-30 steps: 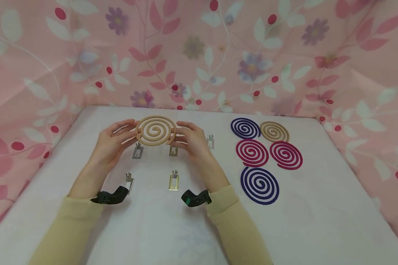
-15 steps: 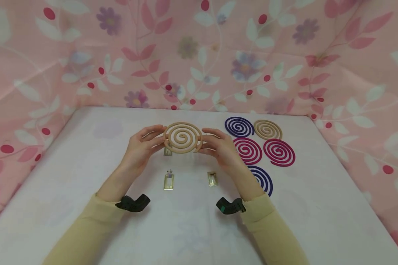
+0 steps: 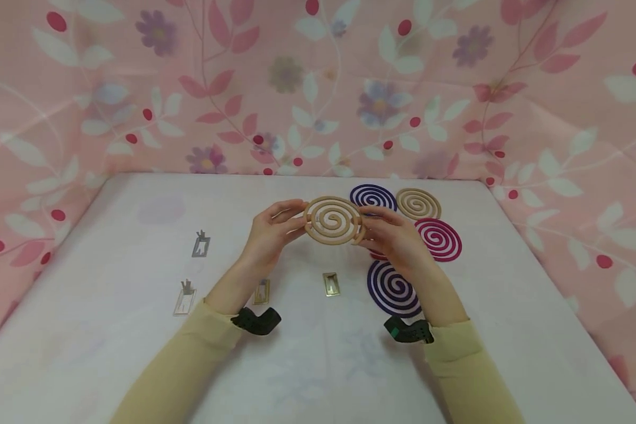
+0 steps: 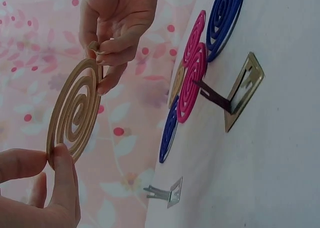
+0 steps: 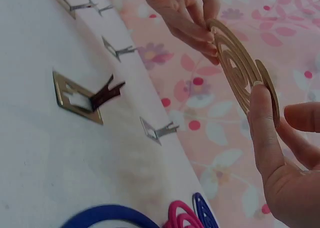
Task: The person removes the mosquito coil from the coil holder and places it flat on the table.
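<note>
A tan mosquito coil (image 3: 333, 221) is held up above the white table, its spiral facing the head camera. My left hand (image 3: 270, 235) pinches its left edge between thumb and fingers. On the opposite edge my right hand (image 3: 400, 238) grips it the same way. The right wrist view shows the coil (image 5: 242, 71) nearly edge-on, with a loose outer end standing off from the spiral. Below the coil sits a brass-coloured metal coil stand (image 3: 331, 277) with its forked tongue bent up, plain in the left wrist view.
Blue coils (image 3: 394, 288), a pink coil (image 3: 437, 239) and another tan coil (image 3: 418, 203) lie at the right; a second pink one is mostly behind my right hand. Silver stands (image 3: 201, 240) are at left, a brass stand (image 3: 262, 292) beside my left wrist. Floral cloth (image 3: 286, 118) hangs behind.
Both hands have carried the tan coil rightward, past the stands at left and closer to the coils lying at right. The head view has turned slightly right.
</note>
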### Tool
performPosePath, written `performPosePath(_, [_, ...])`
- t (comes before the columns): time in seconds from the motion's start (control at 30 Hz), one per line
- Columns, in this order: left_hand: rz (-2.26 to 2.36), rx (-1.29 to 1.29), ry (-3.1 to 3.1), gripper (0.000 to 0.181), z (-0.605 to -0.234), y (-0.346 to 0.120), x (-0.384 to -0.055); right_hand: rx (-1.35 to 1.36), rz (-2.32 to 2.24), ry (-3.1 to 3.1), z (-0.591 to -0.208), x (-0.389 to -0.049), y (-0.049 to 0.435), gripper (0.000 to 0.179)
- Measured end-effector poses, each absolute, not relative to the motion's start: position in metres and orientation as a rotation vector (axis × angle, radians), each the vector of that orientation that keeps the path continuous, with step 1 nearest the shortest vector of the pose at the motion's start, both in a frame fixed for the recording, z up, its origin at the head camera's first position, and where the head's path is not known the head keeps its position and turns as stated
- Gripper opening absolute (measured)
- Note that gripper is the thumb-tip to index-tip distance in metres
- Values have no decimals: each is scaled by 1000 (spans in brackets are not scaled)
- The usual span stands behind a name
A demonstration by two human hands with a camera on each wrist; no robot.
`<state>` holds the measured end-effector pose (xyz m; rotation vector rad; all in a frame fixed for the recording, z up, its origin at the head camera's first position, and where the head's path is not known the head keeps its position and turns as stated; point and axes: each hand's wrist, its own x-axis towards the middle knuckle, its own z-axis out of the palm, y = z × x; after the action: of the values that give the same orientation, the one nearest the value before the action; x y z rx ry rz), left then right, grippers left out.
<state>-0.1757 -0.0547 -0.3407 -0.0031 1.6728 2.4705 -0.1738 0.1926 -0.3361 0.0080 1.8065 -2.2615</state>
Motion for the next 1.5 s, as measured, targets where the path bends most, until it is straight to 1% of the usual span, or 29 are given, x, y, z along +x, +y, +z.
performPosePath(0.2, [2484, -48, 1621, 34, -344, -30, -184, -85, -2235, 1856, -338, -177, 221, 25])
performPosePath(0.37, [2481, -48, 1610, 35, -344, -7, -192, -71, -2221, 1888, -335, -179, 244, 23])
performPosePath(0.77, [2481, -48, 1623, 33, -341, 48, -200, -32, -2291, 1880, -330, -178, 287, 29])
performPosePath(0.9, [2482, -68, 1603, 32, -343, 56, -198, -3, -2276, 1902, -329, -178, 295, 30])
performPosePath(1.13, [2474, -87, 1590, 33, -346, 60, -192, -52, -2224, 1941, -327, -177, 305, 31])
performPosePath(1.5, [2518, -122, 1570, 32, -347, 67, -186, -62, -2197, 1958, -329, -177, 310, 25])
